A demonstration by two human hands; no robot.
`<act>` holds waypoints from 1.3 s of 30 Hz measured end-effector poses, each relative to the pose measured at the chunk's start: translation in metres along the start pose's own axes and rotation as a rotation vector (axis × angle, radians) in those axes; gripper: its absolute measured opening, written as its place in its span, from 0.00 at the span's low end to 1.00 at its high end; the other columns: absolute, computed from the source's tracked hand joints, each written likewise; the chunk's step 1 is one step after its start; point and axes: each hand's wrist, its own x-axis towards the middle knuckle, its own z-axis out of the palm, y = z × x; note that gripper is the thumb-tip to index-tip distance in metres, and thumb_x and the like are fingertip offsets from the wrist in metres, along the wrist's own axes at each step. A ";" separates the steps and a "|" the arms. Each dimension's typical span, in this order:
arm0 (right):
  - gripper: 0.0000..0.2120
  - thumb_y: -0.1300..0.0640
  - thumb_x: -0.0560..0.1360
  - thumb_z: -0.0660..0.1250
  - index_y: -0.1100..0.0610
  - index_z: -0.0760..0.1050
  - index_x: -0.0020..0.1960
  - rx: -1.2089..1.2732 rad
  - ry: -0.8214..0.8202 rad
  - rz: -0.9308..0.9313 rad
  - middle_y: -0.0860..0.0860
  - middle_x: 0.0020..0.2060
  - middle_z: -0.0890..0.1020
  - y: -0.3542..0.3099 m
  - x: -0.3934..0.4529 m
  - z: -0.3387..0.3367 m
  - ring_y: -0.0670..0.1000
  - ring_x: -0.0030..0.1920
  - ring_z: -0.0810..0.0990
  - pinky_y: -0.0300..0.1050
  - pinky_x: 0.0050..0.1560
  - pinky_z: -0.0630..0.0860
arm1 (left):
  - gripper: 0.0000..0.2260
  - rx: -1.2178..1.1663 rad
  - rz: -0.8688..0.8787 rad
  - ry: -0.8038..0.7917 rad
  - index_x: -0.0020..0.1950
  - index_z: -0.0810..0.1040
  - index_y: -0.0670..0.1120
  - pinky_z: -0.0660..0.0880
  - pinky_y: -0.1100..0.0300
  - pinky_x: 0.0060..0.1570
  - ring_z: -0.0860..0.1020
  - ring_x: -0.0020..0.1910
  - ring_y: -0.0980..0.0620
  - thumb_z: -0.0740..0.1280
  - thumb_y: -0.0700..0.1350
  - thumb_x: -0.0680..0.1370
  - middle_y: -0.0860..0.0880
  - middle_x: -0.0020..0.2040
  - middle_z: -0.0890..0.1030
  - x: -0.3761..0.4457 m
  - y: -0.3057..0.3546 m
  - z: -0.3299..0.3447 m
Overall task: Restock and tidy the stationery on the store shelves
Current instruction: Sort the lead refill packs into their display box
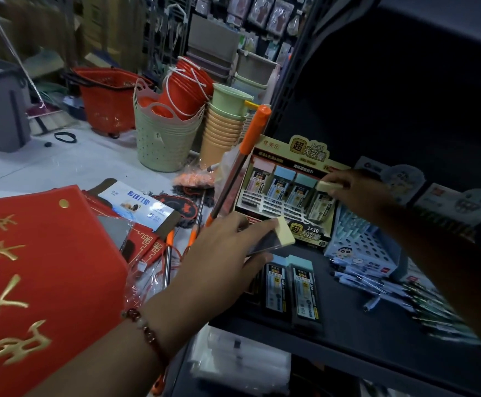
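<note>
The left hand (pixel 222 247) pinches a lead refill case with a pale yellow cap (pixel 273 234), thumb under and fingers over, its long axis running from seven to one o'clock with the cap pointing toward the display box (pixel 288 181). The right hand (pixel 356 193) has its fingers curled round a second yellow-capped case (pixel 329 185), which it holds at the right end of the box's back row, beside the pink- and blue-capped cases already standing there.

From the left grip the box lies at about one o'clock, close by; its white divider slots (pixel 273 206) in front look unfilled. The left hand is nearer those slots, so I'd judge its case goes there next, and that it must tip upright first to match the standing cases.

At five o'clock from the left hand, two blue-capped cases (pixel 289 287) lie flat on the dark shelf (pixel 362 333), long axes pointing from six to twelve, waiting their turn. Each case is a slim, clear-sided box with a printed label and a coloured cap. Further right, loose pens (pixel 376 285) are scattered by a light blue pen basket (pixel 362 245).
</note>
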 end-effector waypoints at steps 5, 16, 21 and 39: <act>0.12 0.59 0.79 0.65 0.52 0.77 0.61 0.070 -0.014 0.049 0.54 0.50 0.81 0.002 0.006 0.000 0.44 0.37 0.75 0.37 0.31 0.67 | 0.23 0.007 0.003 0.005 0.74 0.63 0.62 0.68 0.59 0.53 0.69 0.57 0.54 0.63 0.57 0.79 0.54 0.59 0.72 0.004 0.002 0.006; 0.13 0.56 0.79 0.65 0.55 0.79 0.63 -0.311 0.123 -0.086 0.54 0.60 0.76 0.019 0.010 0.019 0.53 0.53 0.77 0.42 0.51 0.71 | 0.24 -0.037 0.029 0.026 0.75 0.63 0.60 0.69 0.57 0.57 0.69 0.59 0.53 0.61 0.57 0.80 0.53 0.60 0.73 0.021 0.015 0.025; 0.19 0.61 0.77 0.64 0.55 0.73 0.68 -0.647 0.140 -0.202 0.55 0.66 0.73 0.037 0.007 0.032 0.61 0.59 0.75 0.54 0.53 0.77 | 0.23 -0.051 0.034 0.021 0.76 0.61 0.61 0.68 0.57 0.58 0.69 0.58 0.53 0.60 0.58 0.81 0.54 0.60 0.72 0.029 0.019 0.036; 0.16 0.64 0.76 0.69 0.46 0.79 0.58 1.081 -0.025 0.101 0.37 0.47 0.85 -0.016 -0.113 0.035 0.43 0.49 0.84 0.35 0.44 0.79 | 0.09 -0.507 -0.125 0.026 0.57 0.81 0.55 0.77 0.62 0.45 0.80 0.45 0.63 0.63 0.52 0.81 0.60 0.46 0.83 0.034 0.047 0.057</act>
